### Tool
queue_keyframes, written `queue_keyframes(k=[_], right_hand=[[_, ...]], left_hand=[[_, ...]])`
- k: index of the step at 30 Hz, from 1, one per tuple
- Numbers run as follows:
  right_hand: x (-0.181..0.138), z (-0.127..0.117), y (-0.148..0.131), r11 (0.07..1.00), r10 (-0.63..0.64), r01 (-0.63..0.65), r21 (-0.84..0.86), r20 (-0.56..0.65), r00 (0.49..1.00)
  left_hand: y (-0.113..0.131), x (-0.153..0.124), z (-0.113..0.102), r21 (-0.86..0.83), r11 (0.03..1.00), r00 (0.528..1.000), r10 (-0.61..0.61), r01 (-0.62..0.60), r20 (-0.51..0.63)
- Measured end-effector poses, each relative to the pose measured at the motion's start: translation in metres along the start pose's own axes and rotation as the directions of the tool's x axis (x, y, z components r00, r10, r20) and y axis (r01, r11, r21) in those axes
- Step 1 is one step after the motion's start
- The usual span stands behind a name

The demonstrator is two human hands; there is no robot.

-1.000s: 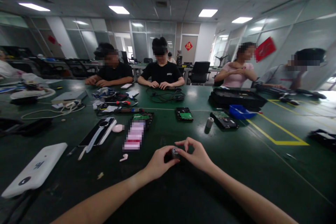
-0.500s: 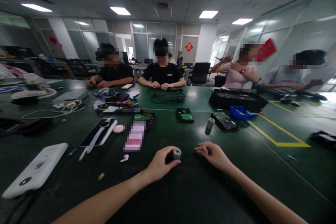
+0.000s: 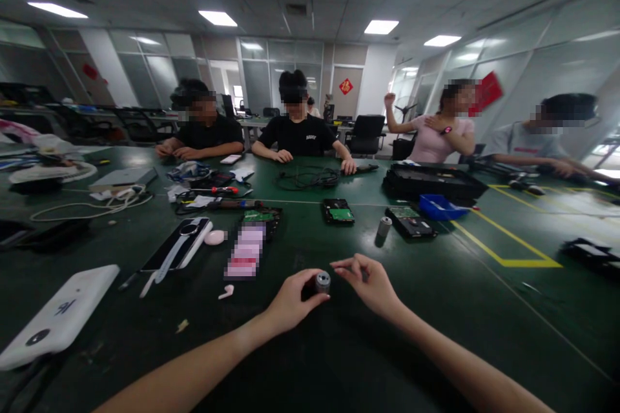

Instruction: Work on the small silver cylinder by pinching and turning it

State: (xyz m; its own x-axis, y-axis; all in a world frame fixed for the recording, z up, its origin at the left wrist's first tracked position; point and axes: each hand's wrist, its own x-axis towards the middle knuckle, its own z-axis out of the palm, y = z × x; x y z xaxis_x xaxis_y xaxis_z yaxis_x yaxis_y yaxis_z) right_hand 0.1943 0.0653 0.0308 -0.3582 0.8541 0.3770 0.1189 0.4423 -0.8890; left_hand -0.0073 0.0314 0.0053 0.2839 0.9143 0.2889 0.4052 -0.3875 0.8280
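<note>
My left hand (image 3: 289, 302) grips a small grey metal cylinder (image 3: 322, 282), held upright with its round end facing up; a dark spot marks the middle of that end. Just to the right of it is my right hand (image 3: 374, 285), thumb and fingertips brought together in a pinch. Whatever may be between those fingertips is too small to make out. A second metal cylinder (image 3: 384, 226) of similar look stands on the green table (image 3: 310, 374), beyond my right hand.
Two hard drives, one in the middle (image 3: 339, 211) and another (image 3: 411, 221) near a blue tray (image 3: 442, 206), lie further back. To the left are a blurred phone (image 3: 245, 250), a pink earbud (image 3: 226, 292) and a white device (image 3: 61, 316). Several people sit across the table.
My right hand has moved left, close to the cylinder in my left hand. Across the table, one person's hand has shifted onto the dark cabled tool, and another person's arm has risen.
</note>
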Motion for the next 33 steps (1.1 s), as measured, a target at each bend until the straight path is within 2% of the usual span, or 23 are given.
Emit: queue_keyframes(k=[3, 5, 14, 19, 21, 25, 30, 33], right_hand=[[0.001, 0.022, -0.006, 0.999, -0.039, 0.039, 0.000, 0.047, 0.998], [0.001, 0.029, -0.005, 0.999, -0.039, 0.040, -0.021, 0.052, 0.998], [0.003, 0.026, -0.005, 0.992, -0.055, 0.061, -0.112, 0.059, 0.997], [-0.001, 0.023, -0.008, 0.997, -0.064, 0.068, -0.025, 0.142, 0.988], [-0.002, 0.019, -0.009, 0.998, -0.058, 0.060, -0.014, 0.113, 0.992], [0.001, 0.012, -0.009, 0.998, -0.048, 0.045, -0.050, -0.057, 0.997], [0.001, 0.021, -0.006, 0.996, -0.036, 0.040, -0.078, 0.057, 0.998], [0.002, 0.031, -0.001, 1.000, -0.017, 0.017, -0.005, 0.027, 0.999]], left_hand=[[-0.001, 0.000, 0.001, -0.012, 1.000, 1.000, -0.004, 0.004, -0.009], [-0.002, 0.000, 0.001, -0.019, 1.000, 1.000, -0.012, 0.012, -0.011], [-0.001, 0.000, 0.001, 0.007, 1.000, 1.000, 0.005, -0.005, -0.007], [-0.002, 0.001, 0.002, 0.020, 1.000, 1.000, 0.016, -0.016, -0.003], [-0.001, 0.000, 0.002, 0.013, 1.000, 1.000, 0.022, -0.022, -0.006], [-0.001, 0.000, 0.002, 0.004, 1.000, 1.000, 0.014, -0.014, -0.013], [-0.002, 0.000, 0.002, -0.034, 0.999, 1.000, 0.011, -0.011, -0.010], [-0.002, 0.001, 0.002, -0.046, 0.999, 1.000, 0.017, -0.017, -0.002]])
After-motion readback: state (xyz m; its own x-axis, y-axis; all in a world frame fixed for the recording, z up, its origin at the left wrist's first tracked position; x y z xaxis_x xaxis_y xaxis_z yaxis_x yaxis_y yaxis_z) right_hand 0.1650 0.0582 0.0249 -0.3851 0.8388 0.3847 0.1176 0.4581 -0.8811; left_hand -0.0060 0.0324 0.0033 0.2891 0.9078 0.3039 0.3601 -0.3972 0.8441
